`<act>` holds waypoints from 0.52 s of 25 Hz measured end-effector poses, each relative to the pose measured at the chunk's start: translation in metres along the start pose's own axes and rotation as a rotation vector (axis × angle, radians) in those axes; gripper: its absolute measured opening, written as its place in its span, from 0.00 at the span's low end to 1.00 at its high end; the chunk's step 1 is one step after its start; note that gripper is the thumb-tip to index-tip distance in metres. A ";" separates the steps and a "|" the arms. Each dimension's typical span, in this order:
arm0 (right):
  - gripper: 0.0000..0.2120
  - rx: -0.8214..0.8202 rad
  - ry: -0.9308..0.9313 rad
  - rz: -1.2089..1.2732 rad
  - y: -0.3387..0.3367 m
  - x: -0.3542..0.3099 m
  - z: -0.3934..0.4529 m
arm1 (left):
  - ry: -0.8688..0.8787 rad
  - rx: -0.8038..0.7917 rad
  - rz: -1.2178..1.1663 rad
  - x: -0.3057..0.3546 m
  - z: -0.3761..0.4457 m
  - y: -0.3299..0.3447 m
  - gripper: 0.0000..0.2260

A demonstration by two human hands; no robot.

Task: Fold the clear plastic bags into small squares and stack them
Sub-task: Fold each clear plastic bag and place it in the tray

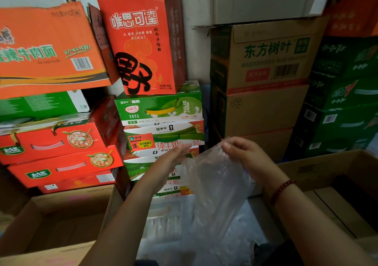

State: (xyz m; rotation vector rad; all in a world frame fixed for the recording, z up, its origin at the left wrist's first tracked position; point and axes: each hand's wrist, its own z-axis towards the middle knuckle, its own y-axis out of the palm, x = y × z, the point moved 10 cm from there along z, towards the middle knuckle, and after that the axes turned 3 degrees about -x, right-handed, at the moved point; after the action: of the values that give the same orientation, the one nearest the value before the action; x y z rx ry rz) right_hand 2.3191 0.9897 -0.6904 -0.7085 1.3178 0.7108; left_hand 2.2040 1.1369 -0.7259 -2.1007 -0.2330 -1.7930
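Note:
A clear plastic bag (214, 175) hangs in the air in front of me, crumpled and unfolded. My right hand (243, 151) pinches its top edge with curled fingers. Just left of the bag is my left hand (173, 155), fingers straight, its fingertips near or touching the bag's upper left edge. More clear plastic (184, 235) lies in a loose pile below my hands, on a low surface between two boxes.
An open cardboard box (61, 214) sits at the lower left and another (337, 194) at the right. Stacked red and green drink cartons (161, 110) and brown boxes (266, 71) form a wall close behind my hands.

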 end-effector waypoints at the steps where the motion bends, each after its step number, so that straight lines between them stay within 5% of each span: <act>1: 0.08 -0.036 0.013 0.022 0.001 0.002 0.000 | -0.021 -0.025 -0.003 -0.006 0.001 0.004 0.24; 9: 0.09 0.103 0.063 0.171 -0.028 0.011 0.002 | -0.183 -0.132 -0.644 -0.030 -0.004 0.017 0.20; 13: 0.09 0.231 0.109 0.178 -0.045 0.022 0.002 | -0.136 -0.082 -0.735 -0.024 -0.005 0.002 0.22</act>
State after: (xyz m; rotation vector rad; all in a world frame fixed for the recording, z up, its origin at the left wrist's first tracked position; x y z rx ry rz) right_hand 2.3583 0.9655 -0.7095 -0.4526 1.5480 0.6556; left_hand 2.1958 1.1353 -0.7487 -2.3821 -1.1052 -2.0420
